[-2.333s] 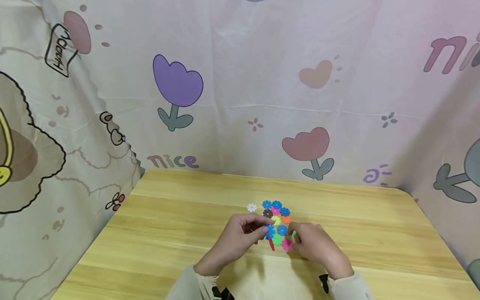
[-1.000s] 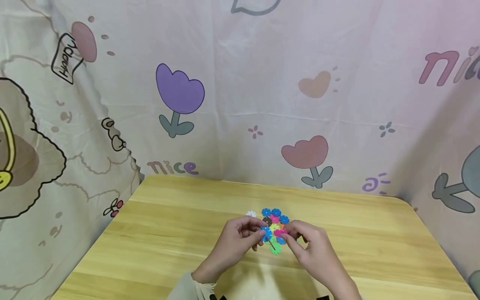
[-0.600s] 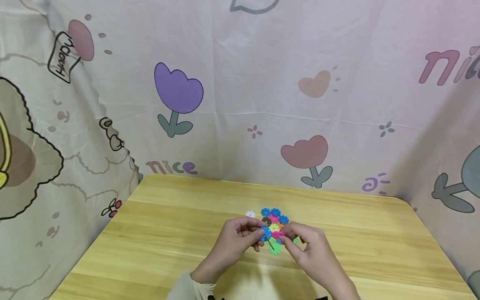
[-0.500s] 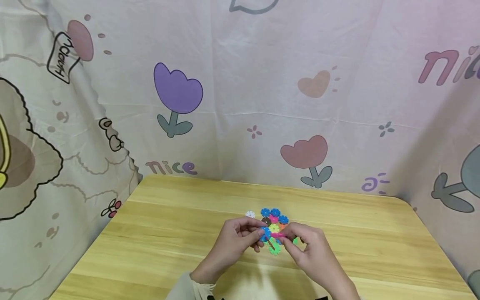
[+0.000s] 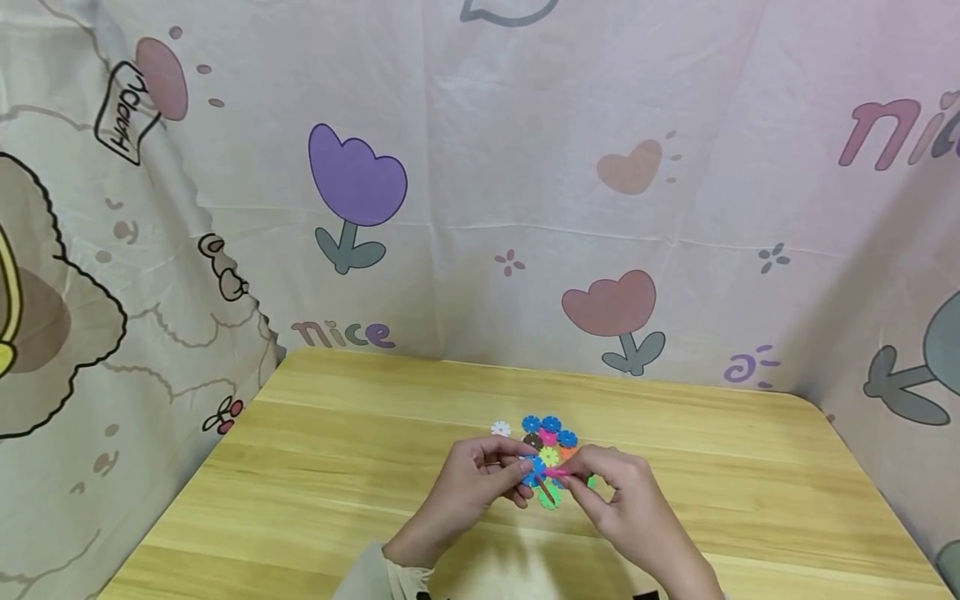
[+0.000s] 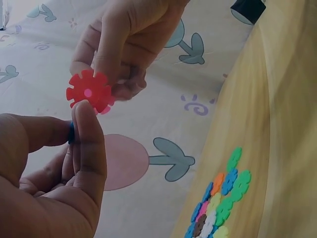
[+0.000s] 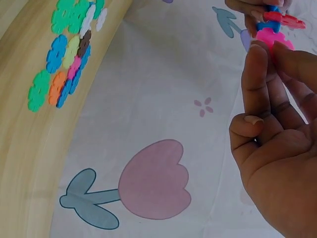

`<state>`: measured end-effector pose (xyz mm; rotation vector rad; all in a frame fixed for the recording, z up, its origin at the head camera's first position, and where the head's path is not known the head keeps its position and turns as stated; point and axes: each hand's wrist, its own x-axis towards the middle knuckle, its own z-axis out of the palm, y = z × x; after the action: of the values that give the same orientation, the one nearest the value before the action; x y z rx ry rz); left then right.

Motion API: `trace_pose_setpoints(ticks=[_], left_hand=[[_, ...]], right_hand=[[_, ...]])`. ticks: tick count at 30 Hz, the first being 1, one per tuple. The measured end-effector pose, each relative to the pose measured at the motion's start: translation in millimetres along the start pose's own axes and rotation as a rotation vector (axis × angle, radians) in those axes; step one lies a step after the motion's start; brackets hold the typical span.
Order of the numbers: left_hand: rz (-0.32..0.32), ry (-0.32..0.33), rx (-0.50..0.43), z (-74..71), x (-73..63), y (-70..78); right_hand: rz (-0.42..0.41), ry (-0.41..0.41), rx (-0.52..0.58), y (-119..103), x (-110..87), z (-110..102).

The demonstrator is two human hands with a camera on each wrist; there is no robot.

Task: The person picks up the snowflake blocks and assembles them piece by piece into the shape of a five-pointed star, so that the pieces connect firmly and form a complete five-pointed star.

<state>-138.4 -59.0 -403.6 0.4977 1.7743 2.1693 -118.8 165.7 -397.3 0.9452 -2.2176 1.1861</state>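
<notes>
My left hand [image 5: 480,483] pinches a blue notched plastic disc [image 5: 532,470] between thumb and fingers, above the table. A red disc [image 6: 88,92] is joined crosswise to the blue one; in the head view it shows nearly edge-on. My right hand [image 5: 626,487] pinches a pink disc [image 7: 273,38] between thumb and index finger. The pink disc meets the blue disc's right side in the head view, edge-on. Whether their slots are engaged cannot be made out. Fingers cover much of the blue disc in the left wrist view.
Beyond and below the hands, several loose discs lie on the wooden table [image 5: 360,442]: blue [image 5: 551,424], brown [image 5: 532,442], yellow [image 5: 550,456], orange and green [image 5: 550,497]. A white disc [image 5: 500,428] lies left of them. A printed cloth [image 5: 480,167] hangs behind the table.
My right hand has picked the pink disc up from the table and moved it left to the blue disc. The pink disc has since turned from face-on to edge-on. The left hand barely moved.
</notes>
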Motion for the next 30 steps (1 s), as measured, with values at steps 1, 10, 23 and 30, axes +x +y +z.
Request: trace_pose_setpoints(ticks=[1,10,23,30], left_hand=[[-0.003,-0.002,-0.003,0.6,0.0,0.0],[-0.024,0.024,-0.034,3.7,-2.6,1.6],[-0.053,0.058,-0.107,6.2,-5.0,-2.7],[-0.024,0.039,-0.063,4.3,-3.5,3.0]], right_hand=[[-0.001,-0.002,0.002,-0.2,0.1,-0.1],[0.011,-0.004,-0.015,-3.8,0.4,2.0],[-0.023,0.010,-0.067,-2.8,0.4,8.7],[-0.003,-0.005,-0.034,-4.8,3.4,5.8]])
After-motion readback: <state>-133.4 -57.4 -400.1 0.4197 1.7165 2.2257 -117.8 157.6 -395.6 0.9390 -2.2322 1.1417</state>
